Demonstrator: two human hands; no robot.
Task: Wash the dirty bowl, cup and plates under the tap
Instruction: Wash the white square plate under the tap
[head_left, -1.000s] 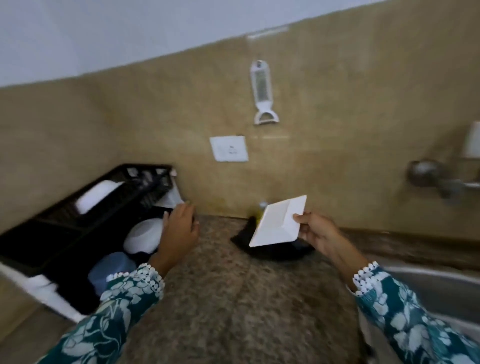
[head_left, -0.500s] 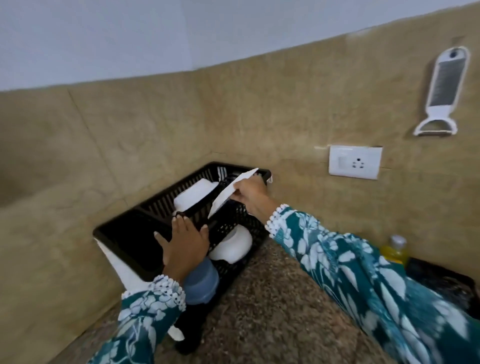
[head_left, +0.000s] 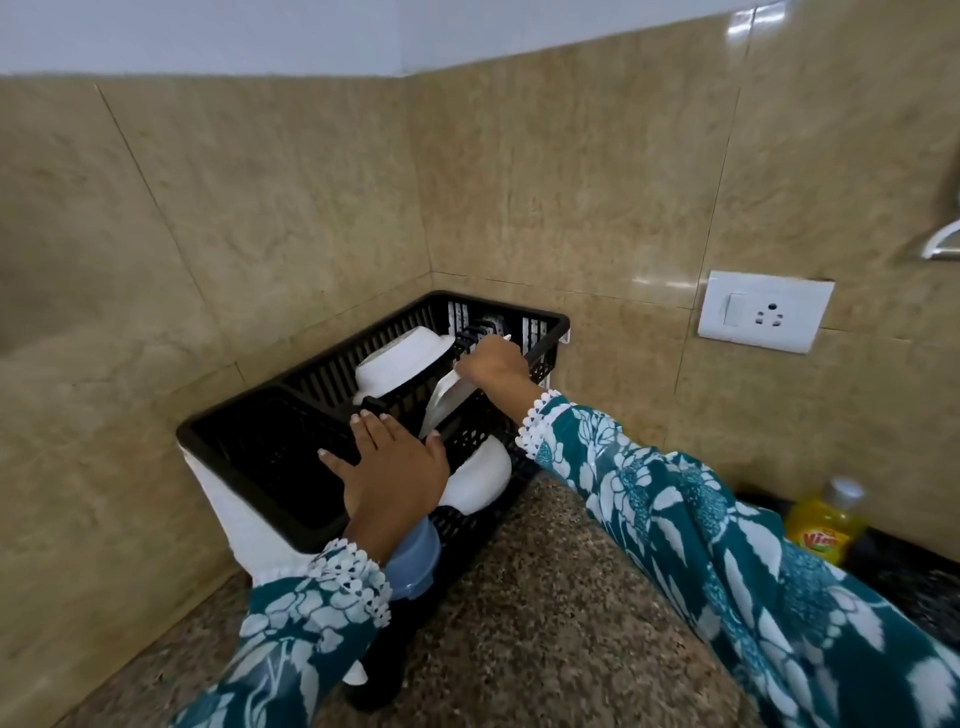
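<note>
A black plastic dish rack (head_left: 244, 431) stands in the counter's corner. My right hand (head_left: 491, 364) grips the top edge of a white square plate (head_left: 441, 410) that stands on edge in the rack's slots. My left hand (head_left: 389, 465) rests flat with fingers spread on the rack's near rim. Behind the plate another white plate (head_left: 400, 364) leans in the rack. A white bowl (head_left: 480, 478) sits upside down on the lower tier, and a blue cup (head_left: 413, 566) lies below my left wrist.
The speckled granite counter (head_left: 545, 623) runs to the right. A yellow dish-soap bottle (head_left: 826, 525) stands by the wall at the right. A white wall socket (head_left: 763, 312) is on the beige tiles above it.
The view swung left from the sink to the rack. My right hand carried the white plate over and lowered it into the rack's slots. My left hand moved onto the rack's rim.
</note>
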